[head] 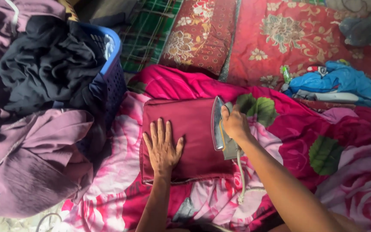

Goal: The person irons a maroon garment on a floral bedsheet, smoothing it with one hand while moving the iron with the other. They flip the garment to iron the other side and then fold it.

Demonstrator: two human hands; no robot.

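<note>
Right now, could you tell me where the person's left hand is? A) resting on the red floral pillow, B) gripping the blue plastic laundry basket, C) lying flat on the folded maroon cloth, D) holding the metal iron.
C: the left hand lies palm down, fingers spread, on the folded maroon cloth, while the right hand grips the metal iron.

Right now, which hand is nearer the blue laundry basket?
Left. The left hand lies flat on the folded maroon cloth, closer to the basket; the right hand grips the iron, farther away.

Dim room — red floral bedding (305, 38), blue laundry basket (113, 73).
</note>
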